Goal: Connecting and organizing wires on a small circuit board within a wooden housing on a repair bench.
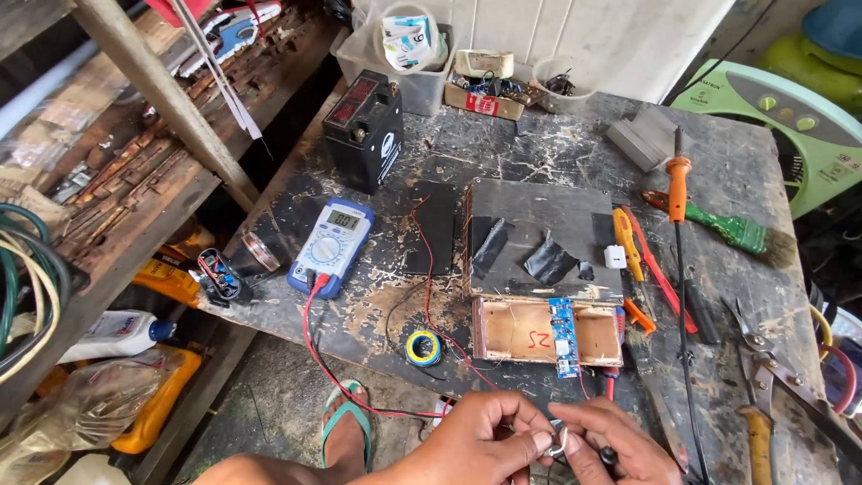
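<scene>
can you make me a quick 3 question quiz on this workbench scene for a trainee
1. True or false: the multimeter lies left of the wooden box.
2. What colour is the soldering iron's handle? A blue, B orange, C white
3. What do the left hand and right hand pinch between them?

Key: 1 true. 2 B. 3 a small metal ring.

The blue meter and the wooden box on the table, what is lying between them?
In the head view, a flat black sheet lies on the table between the blue meter and the wooden box, with a thin red wire running across it.
</scene>
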